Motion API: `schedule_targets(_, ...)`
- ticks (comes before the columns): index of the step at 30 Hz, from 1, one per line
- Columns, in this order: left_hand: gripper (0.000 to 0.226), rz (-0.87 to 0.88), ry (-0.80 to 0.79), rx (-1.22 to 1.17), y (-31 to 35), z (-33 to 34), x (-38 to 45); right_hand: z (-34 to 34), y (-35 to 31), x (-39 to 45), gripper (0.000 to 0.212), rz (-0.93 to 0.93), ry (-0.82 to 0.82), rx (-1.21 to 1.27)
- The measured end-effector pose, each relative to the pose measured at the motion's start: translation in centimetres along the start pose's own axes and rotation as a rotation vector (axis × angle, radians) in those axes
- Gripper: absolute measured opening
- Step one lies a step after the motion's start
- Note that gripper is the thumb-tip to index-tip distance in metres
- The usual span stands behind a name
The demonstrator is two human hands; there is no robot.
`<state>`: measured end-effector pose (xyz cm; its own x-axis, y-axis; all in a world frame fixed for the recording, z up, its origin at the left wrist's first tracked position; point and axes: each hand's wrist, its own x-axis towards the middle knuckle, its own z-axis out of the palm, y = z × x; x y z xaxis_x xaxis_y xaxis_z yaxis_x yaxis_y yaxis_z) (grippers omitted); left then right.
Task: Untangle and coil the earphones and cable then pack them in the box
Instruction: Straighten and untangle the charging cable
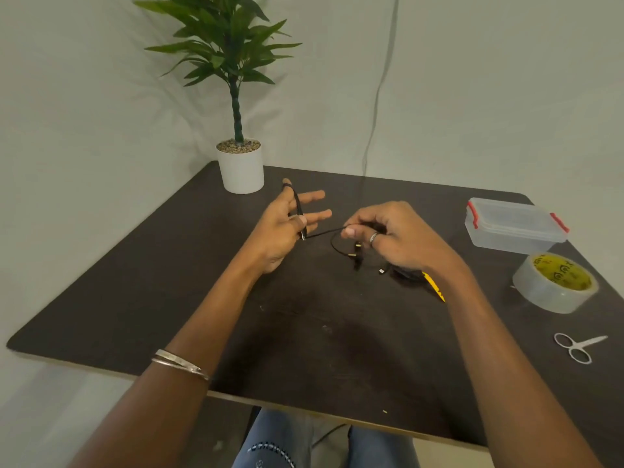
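A thin black cable (322,233) stretches taut between my two hands above the dark table (135,282). My left hand (287,228) has the cable wound over its spread fingers, and the thumb pins the strand against them. My right hand (388,234) pinches the cable between thumb and forefinger. Below my right hand, a loop of the cable hangs down to the black earphones (356,255) lying on the table, with small plugs beside them. The clear plastic box (513,226) with red clips stands shut at the far right.
A roll of clear tape (553,282) with a yellow core sits in front of the box. Small scissors (577,347) lie near the right edge. A yellow item (435,287) pokes out under my right wrist. A potted plant (240,167) stands at the back.
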<state>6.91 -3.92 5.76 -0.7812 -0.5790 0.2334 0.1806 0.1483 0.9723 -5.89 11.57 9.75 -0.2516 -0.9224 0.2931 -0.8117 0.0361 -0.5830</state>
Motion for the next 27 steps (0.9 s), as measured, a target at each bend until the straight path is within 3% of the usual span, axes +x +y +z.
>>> schedule_targets(4, 0.035, -0.031, 0.136, -0.311, 0.4, -0.7, 0.8, 0.0, -0.4, -0.8, 0.012, -0.059, -0.058, -0.058)
schedule_targets(8, 0.043, -0.098, 0.223, -0.606, 0.7, -1.4, 1.2, 0.4, -0.4, -1.1, 0.012, -0.117, -0.065, -0.059)
schedule_targets(10, 0.048, -0.121, 0.245, -0.580, 0.5, -1.6, 1.3, 0.3, -0.3, -1.0, 0.013, -0.128, -0.049, -0.045)
schedule_targets(11, 0.047, -0.114, 0.228, -0.453, 0.4, -1.6, 1.2, 0.2, -0.2, -1.0, 0.013, -0.128, -0.041, -0.037)
schedule_targets(13, 0.050, -0.076, 0.078, -0.075, 0.4, -1.2, 0.5, 0.0, -0.2, -0.7, 0.012, -0.121, -0.006, 0.003)
schedule_targets(15, 0.062, -0.057, -0.216, 0.140, 0.6, -0.5, -0.5, -0.5, -0.1, -0.2, 0.012, -0.115, 0.068, 0.030)
schedule_targets(17, 0.062, -0.052, -0.504, 0.144, 0.8, 0.3, -1.6, -1.3, 0.1, 0.6, 0.010, -0.092, 0.125, 0.066)
schedule_targets(19, 0.062, -0.040, -0.689, 0.056, 0.7, 1.0, -2.2, -2.1, 0.4, 1.5, 0.006, -0.059, 0.143, 0.163)
schedule_targets(23, 0.066, -0.046, -0.753, -0.339, 1.0, 2.5, -2.7, -1.7, 1.4, 2.7, 0.010, -0.035, 0.173, 0.383)
schedule_targets(27, 0.060, 0.049, -0.603, -0.684, 1.9, 2.4, -2.2, 2.2, 2.6, 2.1, 0.020, 0.059, 0.149, 0.474)
